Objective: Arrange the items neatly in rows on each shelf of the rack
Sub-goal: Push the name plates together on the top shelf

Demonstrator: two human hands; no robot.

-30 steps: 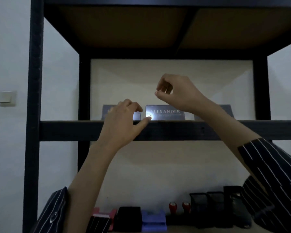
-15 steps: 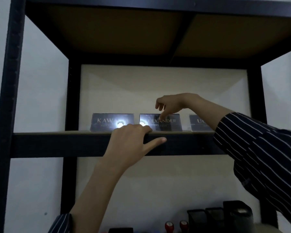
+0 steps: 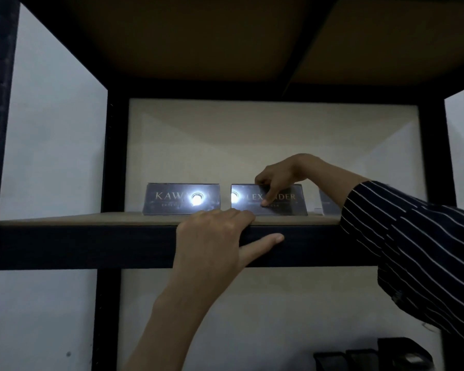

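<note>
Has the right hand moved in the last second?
Yes. The right hand has come down: a second ago it hovered above the middle plate, and now a fingertip touches that plate's face, nearer the shelf.
</note>
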